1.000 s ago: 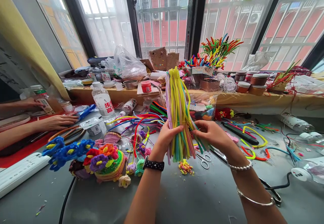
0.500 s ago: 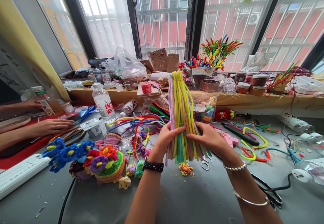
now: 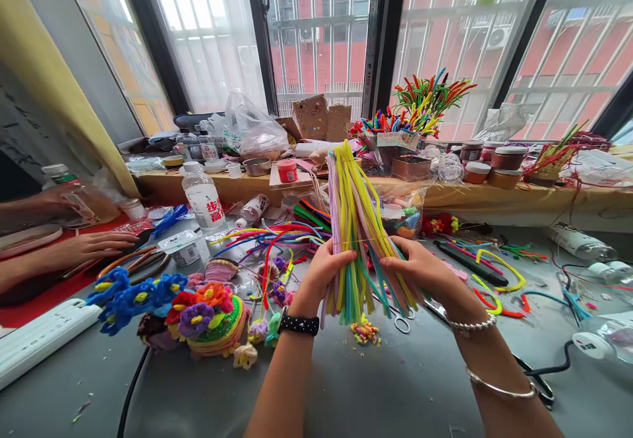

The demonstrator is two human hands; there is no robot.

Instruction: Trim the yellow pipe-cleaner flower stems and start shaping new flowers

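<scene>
Both hands hold a bundle of pipe cleaners [image 3: 352, 210] upright above the table, in yellow, lilac, pink and teal. A thin tie binds it near the top, and its lower ends fan apart. My left hand [image 3: 324, 273] is closed round the left side, thumb across the front. My right hand [image 3: 424, 270] grips the strands on the right, which splay outward with a gap at the middle. Below the bundle lie a small heap of colourful clippings [image 3: 366, 331] and scissors [image 3: 402, 323], whose blades are partly hidden.
Fluffy flowers [image 3: 198, 316] and a white bottle [image 3: 202, 197] stand at left. Loose pipe cleaners [image 3: 277, 230] lie behind the bundle. Another person's hand [image 3: 101, 245] rests at far left, near a power strip [image 3: 47, 342]. A black cable [image 3: 548, 369] runs along the right.
My right hand has moved slightly right and pulled its strands outward, so the lower bundle has spread and a gap shows. My left hand has hardly moved.
</scene>
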